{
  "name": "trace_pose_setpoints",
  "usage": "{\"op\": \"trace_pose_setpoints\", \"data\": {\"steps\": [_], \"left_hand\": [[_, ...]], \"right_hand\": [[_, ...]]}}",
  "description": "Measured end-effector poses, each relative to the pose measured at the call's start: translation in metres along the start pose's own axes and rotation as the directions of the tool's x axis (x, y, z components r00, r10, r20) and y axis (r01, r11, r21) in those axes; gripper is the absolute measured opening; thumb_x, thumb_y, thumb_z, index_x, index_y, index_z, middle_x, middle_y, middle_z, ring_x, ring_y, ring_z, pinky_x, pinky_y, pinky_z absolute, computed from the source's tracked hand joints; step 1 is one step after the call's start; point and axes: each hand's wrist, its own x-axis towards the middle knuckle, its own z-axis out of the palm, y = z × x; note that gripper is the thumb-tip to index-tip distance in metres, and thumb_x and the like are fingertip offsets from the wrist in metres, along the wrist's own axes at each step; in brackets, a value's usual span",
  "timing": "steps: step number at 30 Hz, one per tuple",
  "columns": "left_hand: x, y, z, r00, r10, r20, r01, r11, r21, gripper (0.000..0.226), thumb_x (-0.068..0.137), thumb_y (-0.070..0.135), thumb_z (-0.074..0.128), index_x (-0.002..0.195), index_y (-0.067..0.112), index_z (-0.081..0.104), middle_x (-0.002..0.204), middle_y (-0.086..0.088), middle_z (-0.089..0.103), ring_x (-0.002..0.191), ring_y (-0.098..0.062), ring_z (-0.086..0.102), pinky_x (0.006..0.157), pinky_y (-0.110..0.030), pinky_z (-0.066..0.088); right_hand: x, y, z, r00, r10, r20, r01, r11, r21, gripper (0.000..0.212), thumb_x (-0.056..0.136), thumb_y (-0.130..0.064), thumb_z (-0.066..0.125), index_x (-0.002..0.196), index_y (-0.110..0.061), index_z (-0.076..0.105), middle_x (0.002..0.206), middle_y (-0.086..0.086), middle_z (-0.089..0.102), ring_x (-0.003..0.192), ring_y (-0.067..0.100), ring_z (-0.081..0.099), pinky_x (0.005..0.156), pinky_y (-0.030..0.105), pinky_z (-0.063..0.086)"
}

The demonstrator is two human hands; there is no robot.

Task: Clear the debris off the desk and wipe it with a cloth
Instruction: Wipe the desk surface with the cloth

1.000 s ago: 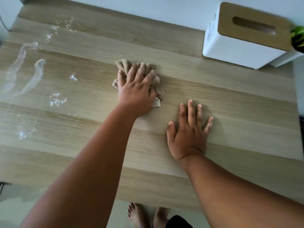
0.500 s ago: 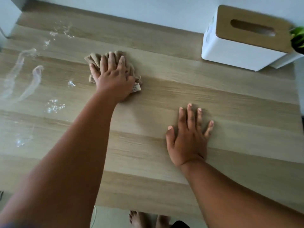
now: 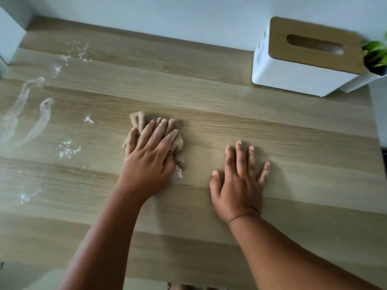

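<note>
A crumpled beige cloth (image 3: 137,120) lies on the wooden desk (image 3: 209,105) near its middle. My left hand (image 3: 150,158) presses flat on the cloth with straight fingers and hides most of it; a small white label sticks out under the wrist. My right hand (image 3: 238,183) rests flat on the bare desk to the right, fingers spread, holding nothing. Streaks and drops of water (image 3: 44,116) glisten on the left part of the desk.
A white tissue box (image 3: 297,78) with a wooden lid stands at the back right against the wall. A green plant (image 3: 376,55) pokes in beside it. A white object (image 3: 8,34) stands at the back left corner. Bare feet show below the desk's front edge.
My left hand slid the cloth to the left and away, then back right and nearer to the desk's middle. My right hand stayed flat in place.
</note>
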Motion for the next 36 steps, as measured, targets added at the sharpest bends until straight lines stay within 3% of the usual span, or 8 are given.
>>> {"op": "trace_pose_setpoints", "data": {"steps": [4,8,13,17,22,28,32,36], "left_hand": [[0.023,-0.023,-0.006,0.988,-0.144,0.052,0.144,0.990,0.015,0.070,0.087,0.048,0.049,0.154,0.031,0.042,0.168,0.000,0.028,0.157,-0.023,0.019,0.125,-0.057,0.013],[0.120,-0.044,-0.013,0.950,-0.288,0.122,0.290,0.957,0.003,0.075,0.084,0.053,0.038,0.156,0.031,0.033,0.171,-0.001,0.018,0.158,-0.023,0.010,0.125,-0.059,0.005],[0.237,-0.033,-0.002,0.915,-0.331,0.229,0.333,0.942,0.029,0.073,0.092,0.055,0.030,0.161,0.031,0.022,0.172,0.000,0.006,0.158,-0.027,-0.002,0.123,-0.061,-0.006],[0.276,0.016,0.009,0.947,-0.200,0.250,0.207,0.978,-0.001,0.067,0.096,0.048,0.039,0.159,0.031,0.026,0.172,0.000,0.008,0.158,-0.029,0.000,0.122,-0.063,-0.005],[0.245,0.052,0.015,0.967,0.057,0.249,-0.048,0.998,-0.041,0.070,0.088,0.052,0.037,0.157,0.036,0.033,0.171,0.008,0.016,0.158,-0.019,0.006,0.124,-0.058,-0.001],[0.178,0.009,0.011,0.965,0.249,0.083,-0.244,0.968,-0.066,0.074,0.082,0.051,0.034,0.151,0.029,0.049,0.165,0.003,0.034,0.155,-0.019,0.025,0.126,-0.049,0.012],[0.217,-0.014,0.008,0.991,0.014,0.133,-0.006,0.998,-0.064,0.071,0.081,0.049,0.038,0.151,0.037,0.042,0.167,0.008,0.027,0.156,-0.017,0.017,0.125,-0.051,0.008],[0.249,0.003,0.014,0.981,-0.104,0.166,0.108,0.994,-0.020,0.072,0.083,0.051,0.036,0.154,0.038,0.034,0.170,0.008,0.018,0.157,-0.020,0.009,0.124,-0.059,0.003]], "right_hand": [[0.000,0.000,-0.002,1.000,0.001,0.017,-0.001,1.000,0.010,0.074,0.094,-0.053,0.037,0.160,-0.020,0.032,0.172,0.004,0.011,0.159,0.032,0.005,0.121,0.069,0.008],[0.001,0.001,-0.003,0.999,-0.006,0.032,0.005,1.000,0.002,0.074,0.094,-0.052,0.037,0.160,-0.019,0.032,0.172,0.006,0.013,0.159,0.033,0.006,0.120,0.070,0.008],[0.002,0.002,-0.002,0.999,-0.009,0.045,0.009,1.000,0.014,0.074,0.095,-0.052,0.037,0.160,-0.019,0.030,0.171,0.008,0.015,0.158,0.035,0.009,0.120,0.071,0.009],[0.001,0.002,-0.002,0.999,-0.015,0.049,0.014,1.000,0.014,0.075,0.095,-0.053,0.039,0.160,-0.018,0.029,0.172,0.007,0.012,0.158,0.036,0.008,0.120,0.071,0.009],[0.002,0.001,-0.002,0.996,-0.009,0.086,0.009,1.000,0.009,0.074,0.095,-0.054,0.035,0.161,-0.020,0.028,0.172,0.006,0.010,0.159,0.034,0.006,0.120,0.071,0.010],[0.002,0.001,-0.002,0.999,-0.004,0.052,0.003,1.000,0.023,0.074,0.094,-0.053,0.037,0.160,-0.019,0.032,0.172,0.006,0.013,0.159,0.033,0.008,0.119,0.071,0.011],[0.003,0.001,-0.004,0.996,-0.007,0.089,0.004,0.999,0.032,0.074,0.095,-0.054,0.035,0.161,-0.021,0.028,0.172,0.005,0.010,0.159,0.033,0.005,0.120,0.070,0.008],[0.003,0.002,-0.006,0.994,-0.008,0.112,0.004,0.999,0.034,0.075,0.095,-0.055,0.032,0.162,-0.022,0.024,0.173,0.005,0.009,0.159,0.034,0.003,0.120,0.070,0.005]]}}
